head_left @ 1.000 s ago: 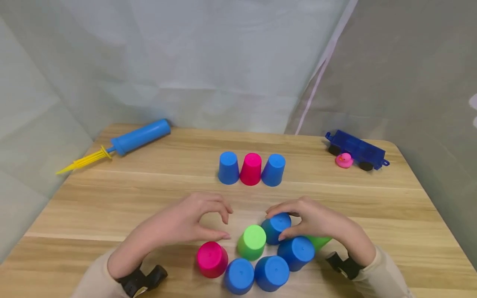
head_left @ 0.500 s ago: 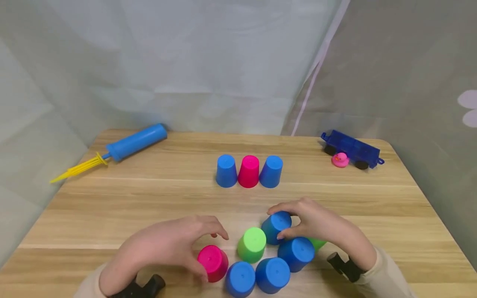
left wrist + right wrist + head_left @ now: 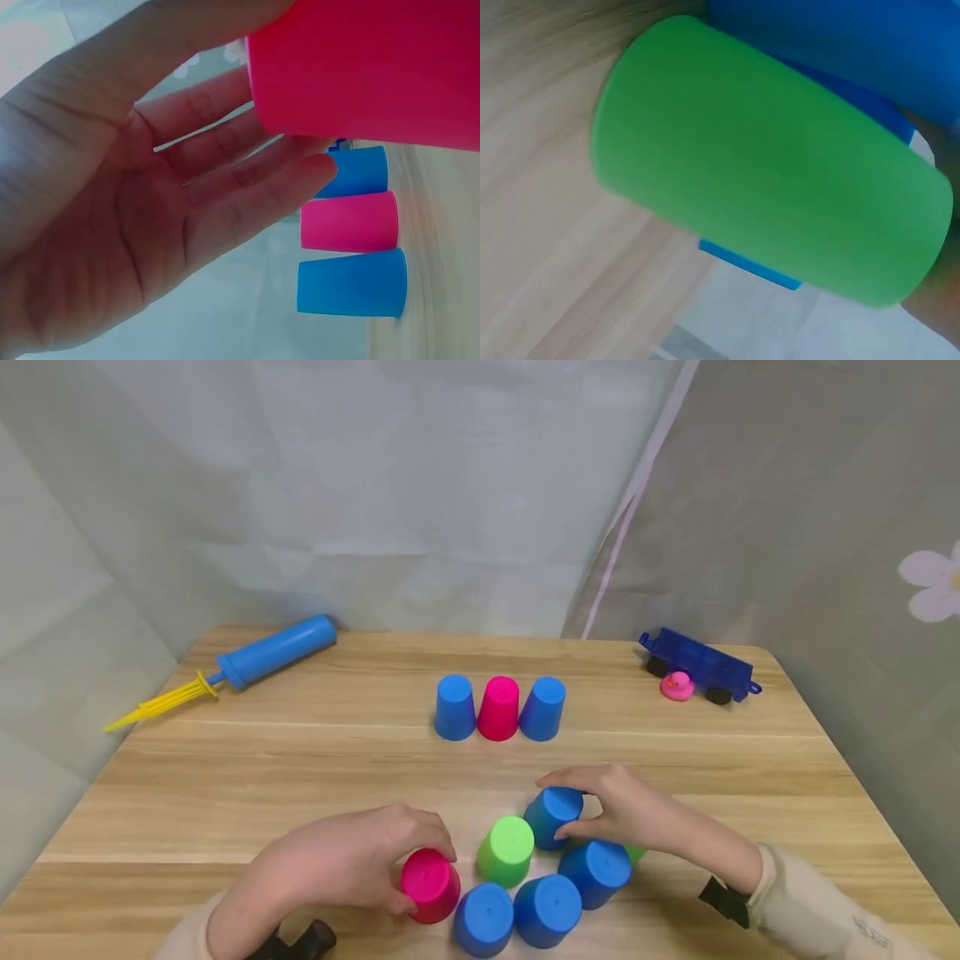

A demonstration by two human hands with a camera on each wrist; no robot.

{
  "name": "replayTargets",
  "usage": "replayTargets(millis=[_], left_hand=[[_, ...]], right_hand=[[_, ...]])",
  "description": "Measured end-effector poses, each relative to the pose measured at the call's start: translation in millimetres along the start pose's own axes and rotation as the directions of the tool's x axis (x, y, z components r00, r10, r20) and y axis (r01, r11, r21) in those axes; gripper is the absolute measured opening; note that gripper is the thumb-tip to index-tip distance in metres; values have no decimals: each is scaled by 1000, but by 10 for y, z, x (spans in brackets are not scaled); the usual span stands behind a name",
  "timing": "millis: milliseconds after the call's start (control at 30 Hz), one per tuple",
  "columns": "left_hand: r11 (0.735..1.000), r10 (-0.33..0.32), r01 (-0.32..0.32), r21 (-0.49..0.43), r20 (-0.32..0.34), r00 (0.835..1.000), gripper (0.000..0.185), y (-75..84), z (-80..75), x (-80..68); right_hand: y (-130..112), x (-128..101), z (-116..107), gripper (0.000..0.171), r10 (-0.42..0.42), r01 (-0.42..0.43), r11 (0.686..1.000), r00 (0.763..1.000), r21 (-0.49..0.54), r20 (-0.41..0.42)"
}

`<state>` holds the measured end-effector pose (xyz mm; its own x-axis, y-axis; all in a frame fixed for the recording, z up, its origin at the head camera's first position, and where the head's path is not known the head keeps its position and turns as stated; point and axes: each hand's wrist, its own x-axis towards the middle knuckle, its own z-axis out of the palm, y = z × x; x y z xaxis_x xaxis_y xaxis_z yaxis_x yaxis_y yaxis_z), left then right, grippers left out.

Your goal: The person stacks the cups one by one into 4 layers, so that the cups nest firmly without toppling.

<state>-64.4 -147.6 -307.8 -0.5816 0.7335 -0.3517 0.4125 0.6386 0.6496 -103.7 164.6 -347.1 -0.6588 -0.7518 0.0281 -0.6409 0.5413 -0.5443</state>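
In the head view my left hand [image 3: 352, 860] curls round an upside-down pink cup [image 3: 431, 887], thumb in front and fingers behind. The left wrist view shows that cup [image 3: 375, 71] between thumb and fingers. My right hand [image 3: 637, 806] holds an upside-down blue cup [image 3: 551, 818] between thumb and fingers. A light green cup [image 3: 506, 852] stands between the two held cups. Two blue cups, a left one [image 3: 483, 920] and a middle one [image 3: 548, 912], stand in front, with another blue cup [image 3: 596, 874] to the right. A second green cup [image 3: 772, 165] fills the right wrist view, mostly hidden from the head.
Farther back, a blue cup [image 3: 454, 708], a pink cup [image 3: 498, 710] and another blue cup [image 3: 542, 710] stand in a row. A blue and yellow hand pump [image 3: 277, 652] lies back left. At the back right are a dark blue toy wagon [image 3: 701, 662] and a pink rubber duck [image 3: 677, 686].
My left hand has come down and toward me from above the pink cup, and its fingers now close round it. The right hand stays on the blue cup. The view has shifted slightly.
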Motion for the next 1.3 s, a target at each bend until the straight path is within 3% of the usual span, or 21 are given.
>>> replayTargets(millis=[100, 233, 433, 600, 767, 933, 1133, 1300], left_hand=[[1000, -13, 13, -10, -20, 1000, 42, 11, 20, -4], [997, -67, 65, -43, -45, 997, 41, 58, 84, -8], [994, -99, 103, 44, -92, 991, 38, 120, 150, -36], [989, -74, 87, 117, -107, 991, 38, 138, 173, -41], [989, -40, 57, 134, -125, 991, 35, 157, 190, -12], [993, -63, 74, 96, -121, 991, 31, 166, 182, 12], [994, -96, 101, 51, -102, 990, 36, 150, 159, 23], [996, -88, 90, 25, -96, 991, 31, 144, 151, 28]], right_hand=[[25, 15, -11, 53, -14, 14, 1000, 1000, 21, -12], [29, 16, -46, 55, 33, -34, 998, 999, 46, 19], [40, 48, -70, 51, 63, -64, 998, 998, 26, 25], [95, 49, -138, 47, 45, -46, 998, 999, -33, -29], [245, -27, -307, 48, 66, -74, 991, 995, -110, -79], [476, -35, -444, 51, 87, -108, 986, 983, -127, -159], [722, 64, -536, 48, 29, -74, 985, 961, -156, -276], [834, 142, -594, 50, 46, -89, 986, 958, -142, -283]])
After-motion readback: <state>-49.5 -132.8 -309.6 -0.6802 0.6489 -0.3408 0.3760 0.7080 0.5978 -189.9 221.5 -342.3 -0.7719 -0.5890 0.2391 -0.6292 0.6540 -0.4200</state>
